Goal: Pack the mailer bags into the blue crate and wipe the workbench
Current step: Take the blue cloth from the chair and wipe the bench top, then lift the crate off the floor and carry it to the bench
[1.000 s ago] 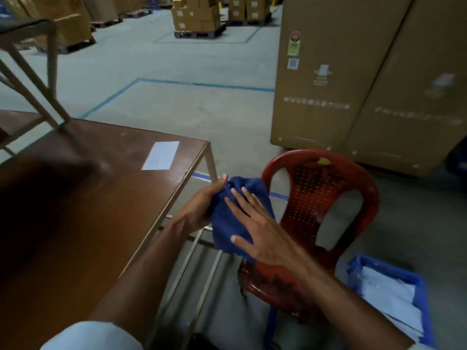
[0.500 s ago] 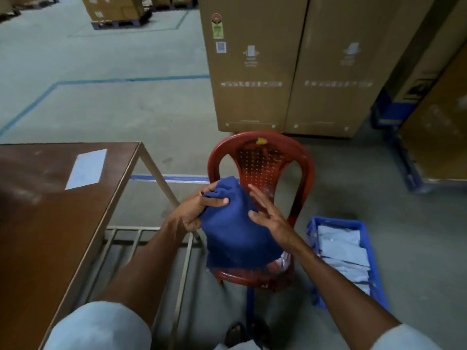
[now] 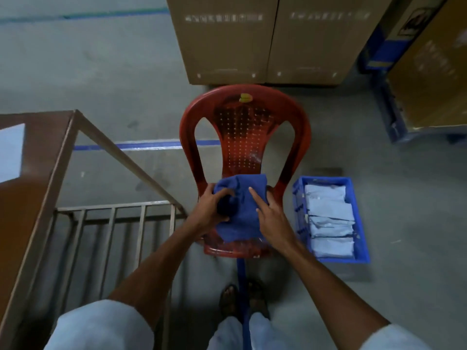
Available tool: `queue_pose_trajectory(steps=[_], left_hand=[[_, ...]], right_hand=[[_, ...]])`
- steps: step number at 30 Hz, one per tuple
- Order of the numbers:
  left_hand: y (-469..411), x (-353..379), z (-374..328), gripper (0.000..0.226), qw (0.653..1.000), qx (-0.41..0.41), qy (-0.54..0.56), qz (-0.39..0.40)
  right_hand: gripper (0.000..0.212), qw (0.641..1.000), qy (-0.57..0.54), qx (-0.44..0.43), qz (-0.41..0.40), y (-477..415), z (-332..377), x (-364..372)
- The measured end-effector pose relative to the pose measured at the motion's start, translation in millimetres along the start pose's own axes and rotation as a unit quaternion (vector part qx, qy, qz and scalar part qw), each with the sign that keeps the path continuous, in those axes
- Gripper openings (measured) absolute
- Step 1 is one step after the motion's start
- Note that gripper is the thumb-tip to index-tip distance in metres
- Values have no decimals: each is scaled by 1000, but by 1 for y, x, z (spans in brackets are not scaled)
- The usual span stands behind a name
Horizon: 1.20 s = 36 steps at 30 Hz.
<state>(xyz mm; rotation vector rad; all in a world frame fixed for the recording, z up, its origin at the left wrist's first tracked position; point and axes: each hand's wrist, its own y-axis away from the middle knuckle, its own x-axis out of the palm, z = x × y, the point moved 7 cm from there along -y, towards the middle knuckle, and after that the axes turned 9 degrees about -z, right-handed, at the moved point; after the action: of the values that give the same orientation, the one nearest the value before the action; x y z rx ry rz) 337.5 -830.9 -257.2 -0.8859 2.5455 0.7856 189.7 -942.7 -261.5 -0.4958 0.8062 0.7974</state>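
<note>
Over a red chair (image 3: 242, 137), left hand (image 3: 211, 207) grips blue cloth (image 3: 243, 219).

Matt blue cloth (image 3: 243, 224), glossy red plastic chair (image 3: 242, 137), blue plastic crate (image 3: 338, 260), smooth brown workbench (image 3: 30, 198)

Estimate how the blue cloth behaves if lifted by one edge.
Likely floppy: the blue cloth bunches and folds where the left hand grips it. Probably light, since its free edge hangs limp over the red chair seat. Its matte surface looks unlikely to slip from fingers.
</note>
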Motion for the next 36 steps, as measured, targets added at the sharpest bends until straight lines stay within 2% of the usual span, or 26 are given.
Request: queue_pose_trajectory(steps=[3,7,9,11,13,17,20,24,26,29,33,36], left_hand=[[-25,37,36,70,989,54,-129,37],[-74,84,94,66,976,71,-197,57],[-107,105,129,67,969,81,-229,39],[-130,123,165,82,930,92,-355,21],[-138,146,200,90,892,107,-436,49],[-135,191,269,89,859,103,-482,136],[-137,199,290,90,861,78,-479,153],[-135,193,282,85,858,73,-480,167],[-127,185,263,77,871,52,-460,164],[-111,180,219,68,893,38,-422,151],[-89,197,145,65,908,70,-390,137],[-74,229,91,59,942,66,-307,120]], right_hand=[[83,996,82,13,23,6,-38,44],[87,992,123,26,29,4,-88,108],[86,987,152,38,36,-4,-120,143],[83,968,230,59,77,-11,-152,176],[76,950,261,73,153,-10,-180,213],[64,926,252,58,275,10,-219,277],[66,924,254,51,280,19,-231,292],[70,917,268,45,293,21,-227,285],[60,917,262,53,296,18,-218,268],[40,935,234,75,255,13,-201,214],[32,944,94,247,196,22,-220,127],[22,939,62,311,132,35,-257,60]])
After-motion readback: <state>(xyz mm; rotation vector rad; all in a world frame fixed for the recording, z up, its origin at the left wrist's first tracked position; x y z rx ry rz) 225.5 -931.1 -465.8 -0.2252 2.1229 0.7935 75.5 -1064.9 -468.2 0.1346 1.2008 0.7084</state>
